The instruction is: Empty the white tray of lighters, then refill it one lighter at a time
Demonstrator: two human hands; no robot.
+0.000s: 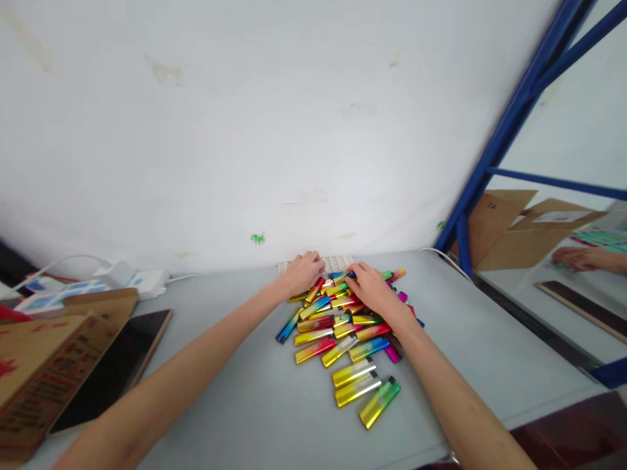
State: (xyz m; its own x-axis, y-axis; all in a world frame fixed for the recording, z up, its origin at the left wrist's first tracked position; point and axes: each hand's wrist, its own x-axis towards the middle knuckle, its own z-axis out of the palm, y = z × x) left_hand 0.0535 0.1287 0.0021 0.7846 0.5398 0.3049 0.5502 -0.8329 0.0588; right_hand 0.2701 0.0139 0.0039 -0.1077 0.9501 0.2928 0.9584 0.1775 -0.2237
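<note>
A heap of shiny lighters (322, 320), mostly yellow fading to red, blue, green or silver, lies on the grey table. My left hand (304, 271) is at the heap's back left edge, fingers curled down by a pale gridded tray (337, 264) against the wall; whatever its fingertips hold is hidden. At the back right of the heap, my right hand (372, 287) has thumb and fingers closed around a dark-ended lighter (351, 275). A green-yellow lighter (379, 403) and two silver-yellow ones lie nearer to me, apart from the heap.
On the left are a cardboard box (44, 365), a dark flat tablet-like panel (117, 365) and a white power strip (149, 283) with cables. A blue metal frame (509, 124) rises on the right. Beyond it are an open carton (519, 232) and another person's hand (580, 258).
</note>
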